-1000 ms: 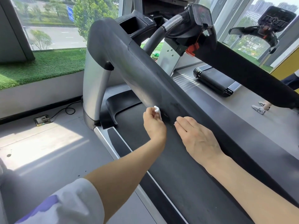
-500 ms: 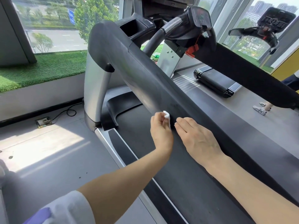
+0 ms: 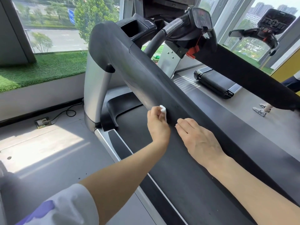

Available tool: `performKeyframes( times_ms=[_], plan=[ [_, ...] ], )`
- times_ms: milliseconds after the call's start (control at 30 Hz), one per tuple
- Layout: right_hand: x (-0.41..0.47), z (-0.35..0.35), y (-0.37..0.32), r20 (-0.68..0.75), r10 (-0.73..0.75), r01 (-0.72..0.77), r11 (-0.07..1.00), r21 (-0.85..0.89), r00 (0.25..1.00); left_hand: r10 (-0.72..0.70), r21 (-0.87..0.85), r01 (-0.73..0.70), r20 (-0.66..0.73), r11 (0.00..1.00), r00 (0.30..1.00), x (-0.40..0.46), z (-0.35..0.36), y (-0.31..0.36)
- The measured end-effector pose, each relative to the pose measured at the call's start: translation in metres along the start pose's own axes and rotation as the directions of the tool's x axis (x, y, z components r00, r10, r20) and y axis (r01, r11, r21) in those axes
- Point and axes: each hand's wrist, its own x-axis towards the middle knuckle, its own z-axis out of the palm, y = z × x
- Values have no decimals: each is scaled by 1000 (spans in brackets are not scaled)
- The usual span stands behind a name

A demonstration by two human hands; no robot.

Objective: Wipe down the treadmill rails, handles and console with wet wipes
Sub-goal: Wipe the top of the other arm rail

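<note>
The left hand [image 3: 158, 125] has slid back up the rail [image 3: 146, 82], pinching the wipe [image 3: 163, 109]. The right hand [image 3: 198, 138] rests flat. Rub slowly and press.

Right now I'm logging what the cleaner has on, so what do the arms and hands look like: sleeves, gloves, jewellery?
Both hands, left hand and right hand, are bare: no gloves, rings or watch show. The left arm has a short white sleeve with a purple patch. No sleeve shows on the right forearm.
</note>
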Motion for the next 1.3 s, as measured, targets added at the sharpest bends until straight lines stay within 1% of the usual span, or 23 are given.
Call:
performKeyframes(
  times_ms=[67,100,133,200,233,333,400,467,500,567,633,700,800,867,933,967,1000,1067,1133,1167,1200,1267,1300],
  plan=[
    [0,-1,0,9,4,-4,1000,4,1000,-47,-52,44,-58,998,997,20,-1,7],
    [0,-1,1,13,4,-4,1000,9,1000,-55,-72,50,-74,996,996,23,-2,9],
    [-1,-1,0,13,6,-7,1000,14,1000,-42,-56,38,-75,998,996,21,-3,10],
    [-1,-1,0,13,16,-16,1000,26,1000,21,-6,-21,-20,1000,1000,5,-3,8],
    [0,-1,0,11,18,-18,999,27,1000,50,-11,-50,31,999,998,-9,-4,6],
    [3,-3,-2,14,23,-23,999,42,1000,63,-44,-56,186,997,980,-39,-9,-1],
    [4,-7,-3,38,63,-66,994,82,997,21,-46,-10,250,999,968,-39,-13,-2],
    [9,-13,-8,63,154,-163,970,182,986,-34,-83,59,275,995,961,-31,-22,5],
    [15,-15,-11,85,222,-237,937,258,971,-54,-111,88,281,990,958,-25,-27,9],
    [31,-17,-17,138,334,-361,831,423,932,-96,-146,148,313,978,945,-14,-36,14],
    [51,-17,-24,162,338,-372,770,519,927,-135,-232,229,362,945,922,-5,-47,18],
    [70,-15,-34,173,287,-334,774,538,942,-161,-339,307,396,889,904,7,-59,18],
    [97,-10,-40,164,212,-266,837,479,963,-172,-447,371,425,814,889,28,-71,18],
    [116,-7,-38,96,157,-183,888,422,983,-169,-447,375,435,812,884,44,-75,16],
    [132,1,-31,31,55,-61,963,264,998,-194,-328,350,425,877,884,57,-79,10],
    [136,7,-25,4,2,-3,987,161,1000,-222,-253,340,401,906,889,63,-81,4],
    [138,10,-20,6,-60,59,997,53,998,-252,-193,339,370,921,894,67,-84,-3],
    [131,15,-10,102,-183,199,964,-177,978,-307,-123,365,337,923,890,71,-88,-17],
    [114,21,-6,186,-308,356,866,-351,933,-343,-76,391,346,917,873,74,-89,-27],
    [106,26,-4,217,-361,420,820,-388,907,-347,-67,394,356,917,868,77,-89,-31],
    [102,29,-3,242,-383,451,799,-398,891,-349,-61,396,364,916,864,81,-88,-34],
    [112,38,0,217,-432,483,784,-390,876,-354,-53,402,378,914,855,93,-86,-35],
    [124,43,0,179,-453,485,784,-387,874,-358,-53,408,386,912,850,100,-85,-35]
  ],
)
